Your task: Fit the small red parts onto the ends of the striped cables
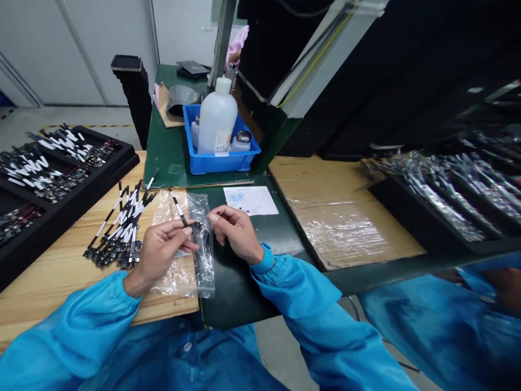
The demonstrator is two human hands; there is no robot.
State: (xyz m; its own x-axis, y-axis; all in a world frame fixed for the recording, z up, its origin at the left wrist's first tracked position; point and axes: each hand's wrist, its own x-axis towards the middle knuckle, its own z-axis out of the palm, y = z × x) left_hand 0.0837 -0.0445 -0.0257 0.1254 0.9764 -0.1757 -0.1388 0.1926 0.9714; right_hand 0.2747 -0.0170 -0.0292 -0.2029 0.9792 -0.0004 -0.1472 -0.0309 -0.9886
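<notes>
My left hand (163, 247) pinches a thin black-and-white flex cable (182, 213) near its small black board end, the strip pointing up and away. My right hand (234, 231) is closed just right of that board end, fingertips pinching at it or at the clear plastic bag (203, 255) lying under both hands. A pile of several similar flex cables (120, 231) lies on the wooden table just left of my left hand. Both arms wear blue sleeves.
A black tray (61, 179) of more cables sits at the left, another black tray (443, 195) at the right. A blue bin (217, 160) with a white bottle (217, 122) stands behind on the green mat, beside a white paper slip (251, 200). Another person in pink is at the far back.
</notes>
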